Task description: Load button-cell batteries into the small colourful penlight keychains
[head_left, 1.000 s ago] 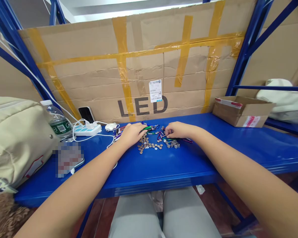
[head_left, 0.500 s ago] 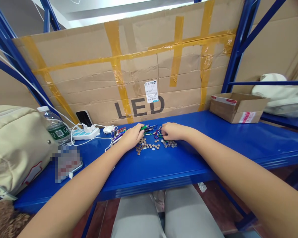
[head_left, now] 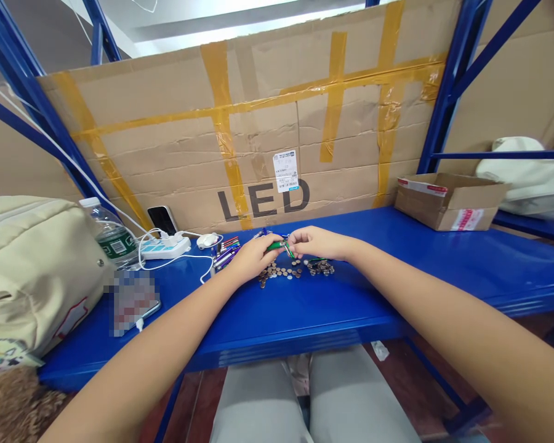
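Your right hand (head_left: 317,242) had moved inward to meet your left hand (head_left: 255,255), which gripped a slim green cylinder (head_left: 275,245) above the blue metal counter (head_left: 351,298), apparently steadying it while the right pinched a small green clip (head_left: 289,250) alongside.

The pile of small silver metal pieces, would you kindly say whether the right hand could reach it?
Probably yes: the pile lies largely uncovered close to the right hand, though that hand's fingertips are at a small shiny green object.

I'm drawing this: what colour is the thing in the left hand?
The held piece in the left hand is green, seen best in the head view.
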A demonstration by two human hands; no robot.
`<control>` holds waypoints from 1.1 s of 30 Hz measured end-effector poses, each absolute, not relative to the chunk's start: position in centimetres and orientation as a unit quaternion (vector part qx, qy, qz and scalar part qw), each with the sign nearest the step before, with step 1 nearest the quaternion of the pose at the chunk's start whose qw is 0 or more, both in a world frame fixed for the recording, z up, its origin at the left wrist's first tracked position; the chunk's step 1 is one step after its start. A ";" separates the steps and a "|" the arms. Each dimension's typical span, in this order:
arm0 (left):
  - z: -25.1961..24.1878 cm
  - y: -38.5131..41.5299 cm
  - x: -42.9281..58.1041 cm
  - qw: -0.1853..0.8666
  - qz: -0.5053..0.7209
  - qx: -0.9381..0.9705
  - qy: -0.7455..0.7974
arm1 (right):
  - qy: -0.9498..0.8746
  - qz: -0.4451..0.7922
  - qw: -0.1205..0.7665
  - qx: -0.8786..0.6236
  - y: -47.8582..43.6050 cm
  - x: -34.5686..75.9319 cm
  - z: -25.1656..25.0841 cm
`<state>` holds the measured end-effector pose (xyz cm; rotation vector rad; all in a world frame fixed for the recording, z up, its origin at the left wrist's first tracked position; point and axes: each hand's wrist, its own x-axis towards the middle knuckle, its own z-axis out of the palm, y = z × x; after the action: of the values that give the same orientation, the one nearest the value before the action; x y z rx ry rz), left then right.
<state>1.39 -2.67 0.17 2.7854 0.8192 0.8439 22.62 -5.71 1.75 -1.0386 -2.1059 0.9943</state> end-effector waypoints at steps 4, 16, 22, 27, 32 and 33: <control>0.3 -3.0 1.6 0.089 0.312 0.909 0.261 | -0.767 0.430 0.302 -0.368 -5.9 22.3 1.7; 0.2 -3.2 1.5 0.172 0.350 0.837 0.383 | -0.753 0.365 0.365 -0.407 -5.4 22.2 0.6; 0.1 -3.5 1.5 0.221 0.317 0.824 0.414 | -0.836 0.167 0.315 -0.417 -5.2 22.2 0.0; -0.2 -3.9 1.5 0.273 0.262 0.835 0.400 | -0.872 0.157 0.231 -0.401 -5.6 22.0 -0.1; -0.7 -3.8 1.1 0.261 0.236 0.856 0.379 | -0.869 0.182 0.207 -0.411 -6.0 21.8 -0.3; -0.8 -3.7 1.1 0.255 0.233 0.860 0.376 | -0.869 0.186 0.204 -0.411 -6.1 21.8 -0.4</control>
<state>1.06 -3.71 -0.82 2.3345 1.0214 0.6339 21.78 -6.05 -0.38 -1.1463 -2.4249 0.5180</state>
